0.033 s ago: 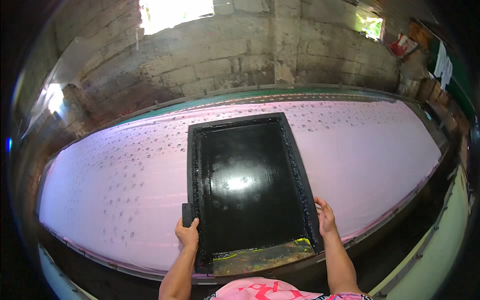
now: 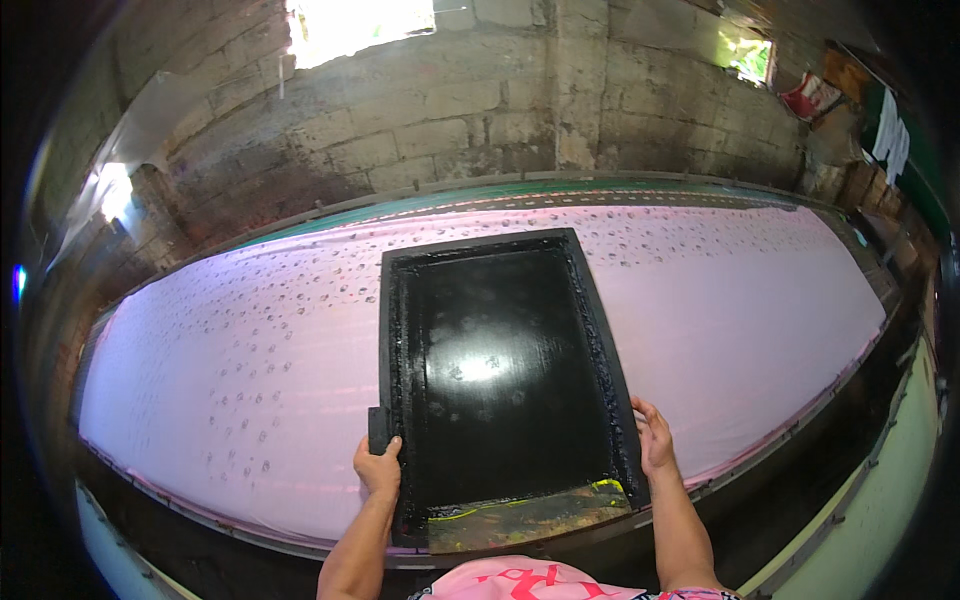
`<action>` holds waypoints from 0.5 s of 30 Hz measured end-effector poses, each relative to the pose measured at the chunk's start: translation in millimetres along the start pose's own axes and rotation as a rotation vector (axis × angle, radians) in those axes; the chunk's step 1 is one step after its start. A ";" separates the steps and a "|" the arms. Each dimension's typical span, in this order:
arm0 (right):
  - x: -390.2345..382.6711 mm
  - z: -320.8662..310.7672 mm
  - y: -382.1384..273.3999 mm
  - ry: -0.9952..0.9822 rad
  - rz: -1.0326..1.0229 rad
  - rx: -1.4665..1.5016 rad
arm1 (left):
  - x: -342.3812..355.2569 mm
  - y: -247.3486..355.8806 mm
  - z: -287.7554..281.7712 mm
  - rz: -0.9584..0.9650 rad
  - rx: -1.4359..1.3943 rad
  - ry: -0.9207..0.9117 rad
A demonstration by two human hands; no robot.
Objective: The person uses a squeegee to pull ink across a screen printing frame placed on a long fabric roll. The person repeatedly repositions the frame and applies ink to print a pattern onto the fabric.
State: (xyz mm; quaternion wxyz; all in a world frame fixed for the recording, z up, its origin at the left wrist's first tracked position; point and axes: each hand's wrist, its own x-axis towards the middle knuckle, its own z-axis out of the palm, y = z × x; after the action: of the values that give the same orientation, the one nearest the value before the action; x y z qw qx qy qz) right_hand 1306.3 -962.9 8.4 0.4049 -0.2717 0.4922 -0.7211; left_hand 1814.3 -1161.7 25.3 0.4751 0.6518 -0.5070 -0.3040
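A large black screen-printing frame [image 2: 510,310] with a glossy dark panel lies across pale pink fabric [image 2: 730,330] on a long table. My left hand [image 2: 378,468] grips its left edge near the front, thumb on top, just below a small black block [image 2: 378,430] that sticks out from the side. On the opposite side my right hand [image 2: 655,437] is closed on the right edge, with its fingers partly hidden against the frame. A paint-stained board [image 2: 530,520] with yellow smears covers the frame's near end. Small dark paw-like prints [image 2: 250,400] dot the fabric to the left and along the far side.
A rail [image 2: 480,185] runs along the table's far side, before a grey block wall [image 2: 430,130] with bright openings. White cloth [image 2: 890,140] hangs at the far right. Another pale green surface [image 2: 860,510] lies at the near right, across a dark gap.
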 end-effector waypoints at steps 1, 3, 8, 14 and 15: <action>2.6 1.4 -3.3 0.018 0.001 -0.004 | 0.8 2.9 3.2 0.010 -0.007 0.007; 7.4 -8.5 10.1 -0.010 0.014 0.047 | -4.5 19.3 7.1 0.035 0.001 0.006; 1.3 -12.7 7.3 -0.077 0.072 0.089 | -12.0 24.0 6.4 -0.003 0.024 0.000; 9.2 -20.9 25.6 -0.043 0.088 -0.148 | -1.1 15.4 9.5 0.000 0.094 -0.019; 9.5 -15.5 25.4 -0.058 0.015 -0.310 | 1.4 14.5 9.4 0.006 0.104 -0.016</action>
State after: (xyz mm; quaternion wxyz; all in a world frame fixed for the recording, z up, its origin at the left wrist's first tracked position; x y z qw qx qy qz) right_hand 1297.1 -968.1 -21.0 0.3778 -0.3480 0.5876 -0.6252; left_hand 1801.0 -1166.5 35.4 0.4376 0.6715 -0.5279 -0.2810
